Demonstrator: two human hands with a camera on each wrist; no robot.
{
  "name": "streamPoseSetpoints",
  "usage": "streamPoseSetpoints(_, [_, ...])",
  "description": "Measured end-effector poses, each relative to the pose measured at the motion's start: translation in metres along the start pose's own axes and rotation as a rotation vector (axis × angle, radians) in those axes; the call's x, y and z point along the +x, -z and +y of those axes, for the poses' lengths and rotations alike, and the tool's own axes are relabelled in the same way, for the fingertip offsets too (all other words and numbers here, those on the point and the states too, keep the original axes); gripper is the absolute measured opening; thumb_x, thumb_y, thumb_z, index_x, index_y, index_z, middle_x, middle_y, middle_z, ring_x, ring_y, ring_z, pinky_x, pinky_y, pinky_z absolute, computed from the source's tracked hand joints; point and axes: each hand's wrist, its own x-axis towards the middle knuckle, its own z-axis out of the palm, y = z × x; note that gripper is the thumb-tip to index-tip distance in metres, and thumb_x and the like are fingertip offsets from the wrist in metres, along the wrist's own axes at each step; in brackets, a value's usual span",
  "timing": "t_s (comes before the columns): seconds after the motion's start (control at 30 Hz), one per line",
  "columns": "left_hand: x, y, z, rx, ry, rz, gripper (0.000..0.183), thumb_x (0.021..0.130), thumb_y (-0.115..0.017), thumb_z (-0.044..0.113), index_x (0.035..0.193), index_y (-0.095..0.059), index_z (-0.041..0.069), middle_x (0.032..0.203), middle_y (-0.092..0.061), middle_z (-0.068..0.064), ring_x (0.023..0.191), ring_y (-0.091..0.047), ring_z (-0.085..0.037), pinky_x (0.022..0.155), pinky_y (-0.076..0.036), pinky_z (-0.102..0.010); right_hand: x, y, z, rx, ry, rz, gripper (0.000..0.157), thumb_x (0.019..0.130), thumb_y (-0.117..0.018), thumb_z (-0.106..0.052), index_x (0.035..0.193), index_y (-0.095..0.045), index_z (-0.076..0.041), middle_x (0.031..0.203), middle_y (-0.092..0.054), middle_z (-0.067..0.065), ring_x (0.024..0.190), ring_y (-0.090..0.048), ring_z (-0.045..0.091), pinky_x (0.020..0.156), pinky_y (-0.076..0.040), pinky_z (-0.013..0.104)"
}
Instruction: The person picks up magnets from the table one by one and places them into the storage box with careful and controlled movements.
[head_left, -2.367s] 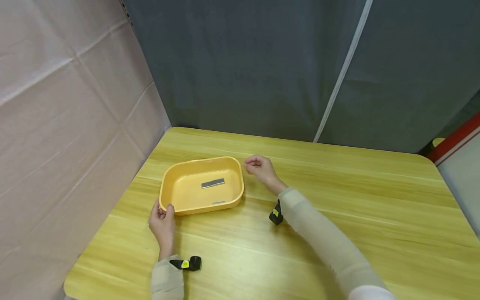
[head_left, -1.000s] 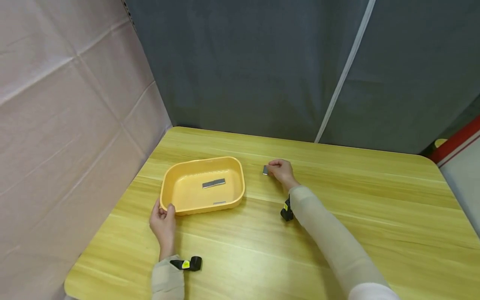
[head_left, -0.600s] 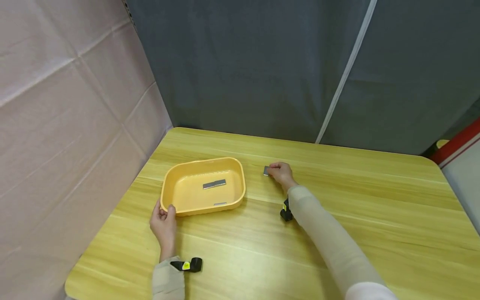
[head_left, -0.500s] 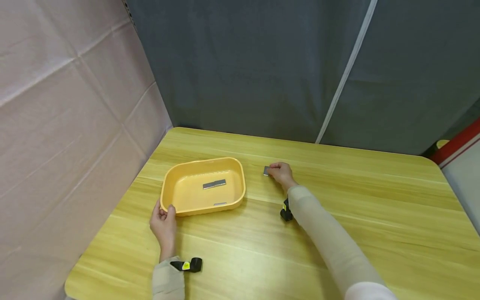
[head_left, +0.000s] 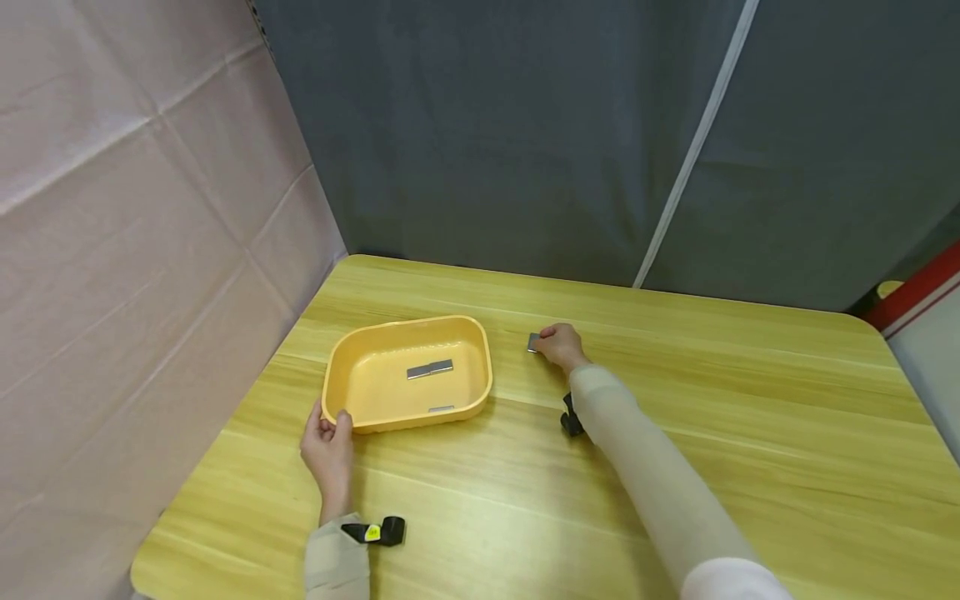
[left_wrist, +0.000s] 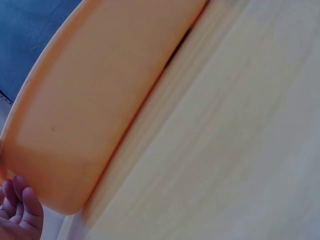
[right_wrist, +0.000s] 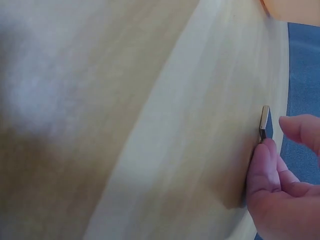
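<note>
A yellow plastic tray (head_left: 407, 373) stands on the left part of the wooden table. At its near left corner my left hand (head_left: 328, 454) grips the rim, thumb on the inside edge, fingers outside. Two flat grey pieces with shiny edges lie end to end as a strip (head_left: 430, 369) on the tray floor, and part of another grey piece (head_left: 441, 408) shows by the near wall. Right of the tray my right hand (head_left: 562, 346) holds the end of a small flat grey piece (right_wrist: 266, 121) low at the table, one finger raised above it.
The wooden table (head_left: 480, 500) has a back edge close to a dark grey curtain (head_left: 487, 142). A pale cloth wall (head_left: 150, 292) borders the left. At the far right stands a red and white panel (head_left: 918, 287).
From beside the tray's right rim, my right hand has moved right to the small grey piece, which now shows at its fingertips. My left hand keeps its grip on the tray corner.
</note>
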Motion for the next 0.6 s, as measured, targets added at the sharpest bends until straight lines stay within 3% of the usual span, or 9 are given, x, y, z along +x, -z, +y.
streamPoseSetpoints(0.17, [0.004,-0.0018,-0.0116,0.024,0.004,0.013,0.042,0.08,-0.052,0.006,0.121,-0.053,0.001,0.069,-0.038,-0.001,0.054,-0.035,-0.002,0.047,-0.03,-0.012,0.0004,-0.0002,-0.0036,-0.074,0.013,0.006,0.033,0.081,-0.059,-0.013,0.109,-0.054,0.005,0.113,-0.051,0.02,0.099,-0.048,0.031,0.081,-0.043,0.036])
streamPoseSetpoints(0.37, [0.0014,-0.0007,-0.0044,0.029,0.0,0.006,0.041,0.08,-0.052,0.006,0.12,-0.054,0.001,0.069,-0.038,-0.001,0.055,-0.035,-0.003,0.047,-0.029,-0.012,0.0022,-0.0006,-0.0042,-0.121,0.028,0.014,0.036,0.081,-0.061,-0.016,0.109,-0.055,0.005,0.114,-0.05,0.02,0.104,-0.046,0.033,0.085,-0.042,0.039])
streamPoseSetpoints(0.6, [0.0024,-0.002,-0.0108,0.041,0.002,0.002,0.042,0.081,-0.052,0.008,0.122,-0.052,0.002,0.068,-0.039,-0.001,0.054,-0.035,-0.004,0.047,-0.03,-0.013,0.0022,-0.0049,-0.0016,-0.177,0.062,0.07,0.038,0.078,-0.065,-0.02,0.106,-0.057,0.006,0.108,-0.054,0.02,0.098,-0.049,0.033,0.081,-0.043,0.038])
